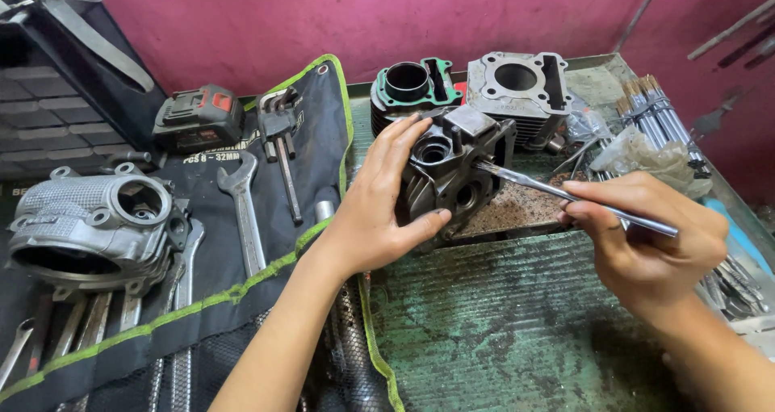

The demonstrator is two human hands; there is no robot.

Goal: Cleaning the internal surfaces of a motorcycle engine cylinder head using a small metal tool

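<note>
two hands are working on the green bench (517, 331): the right hand (646, 242) is pinching a thin metal rod (565, 192), its tip touching the dark cylinder head (456, 170), which the left hand (379, 206) is clasping upright; two cylinder blocks (484, 89) are standing behind.

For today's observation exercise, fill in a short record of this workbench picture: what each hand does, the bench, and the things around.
left hand: grips a dark cylinder head, fingers over its top, thumb on the front
right hand: holds a thin metal tool, its tip against the head's side
bench: worn green top
behind: two cylinder blocks, one with a green gasket
left side: tool roll with spanners, silver engine cover
right side: bundle of rods
</note>
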